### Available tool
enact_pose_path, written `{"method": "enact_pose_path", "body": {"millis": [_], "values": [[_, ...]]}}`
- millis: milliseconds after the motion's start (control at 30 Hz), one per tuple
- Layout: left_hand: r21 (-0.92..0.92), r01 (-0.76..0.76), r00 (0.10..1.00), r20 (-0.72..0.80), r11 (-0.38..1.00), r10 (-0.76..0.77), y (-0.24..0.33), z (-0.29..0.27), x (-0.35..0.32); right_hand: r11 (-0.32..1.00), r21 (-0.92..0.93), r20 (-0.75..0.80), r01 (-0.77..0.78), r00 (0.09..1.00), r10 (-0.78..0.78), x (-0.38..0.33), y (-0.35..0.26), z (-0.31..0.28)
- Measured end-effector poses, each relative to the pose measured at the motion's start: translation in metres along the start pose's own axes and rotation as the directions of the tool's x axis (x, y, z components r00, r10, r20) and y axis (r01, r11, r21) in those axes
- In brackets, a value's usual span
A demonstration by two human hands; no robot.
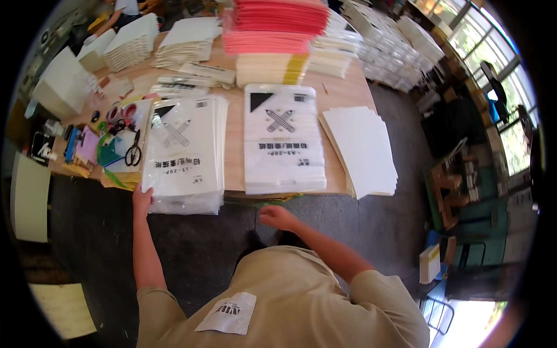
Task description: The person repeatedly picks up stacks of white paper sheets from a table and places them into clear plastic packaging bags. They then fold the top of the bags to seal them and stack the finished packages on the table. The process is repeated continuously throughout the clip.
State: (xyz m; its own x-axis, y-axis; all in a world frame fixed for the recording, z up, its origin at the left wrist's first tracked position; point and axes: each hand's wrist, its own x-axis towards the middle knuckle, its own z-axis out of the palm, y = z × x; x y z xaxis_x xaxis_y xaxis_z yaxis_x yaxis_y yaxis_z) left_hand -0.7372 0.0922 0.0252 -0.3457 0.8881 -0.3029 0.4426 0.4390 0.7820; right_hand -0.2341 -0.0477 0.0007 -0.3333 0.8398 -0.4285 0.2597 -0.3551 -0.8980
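The left hand (141, 198) grips the near left corner of a stack of clear bags (184, 152) that overhangs the near edge of the counter (233, 145). The right hand (277, 217) hangs loosely curled and empty below the counter edge, just under a second bag stack (282, 139) lying to the right of the first. A pile of white sheets (361, 149) sits at the counter's right end. Scissors (134, 152) lie left of the gripped stack, with tape rolls (120, 112) behind them. Pink paper (277, 24) is stacked at the far side
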Motion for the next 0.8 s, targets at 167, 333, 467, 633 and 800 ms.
{"method": "enact_pose_path", "body": {"millis": [167,333,467,633,800], "values": [[0.71,-0.261,0.777,-0.248,0.654,0.579,0.07,0.031,-0.05,0.948,0.198,-0.483,-0.249,0.817,0.315,-0.115,0.116,-0.076],[0.067,-0.915,0.386,0.431,0.398,0.816,0.109,0.245,-0.164,0.894,0.376,-0.549,-0.245,0.719,0.428,-0.15,0.124,-0.096],[0.223,-0.966,0.219,0.446,0.13,0.868,0.101,0.327,-0.183,0.891,0.429,-0.506,-0.15,0.777,0.375,-0.143,0.129,-0.087],[0.367,-0.93,0.191,0.482,0.001,0.855,0.097,0.344,-0.162,0.872,0.463,-0.441,-0.159,0.812,0.382,-0.146,0.14,-0.104],[0.308,-0.941,0.293,0.534,0.141,0.793,0.099,0.346,-0.151,0.873,0.466,-0.416,-0.142,0.836,0.358,-0.143,0.157,-0.149]]}}
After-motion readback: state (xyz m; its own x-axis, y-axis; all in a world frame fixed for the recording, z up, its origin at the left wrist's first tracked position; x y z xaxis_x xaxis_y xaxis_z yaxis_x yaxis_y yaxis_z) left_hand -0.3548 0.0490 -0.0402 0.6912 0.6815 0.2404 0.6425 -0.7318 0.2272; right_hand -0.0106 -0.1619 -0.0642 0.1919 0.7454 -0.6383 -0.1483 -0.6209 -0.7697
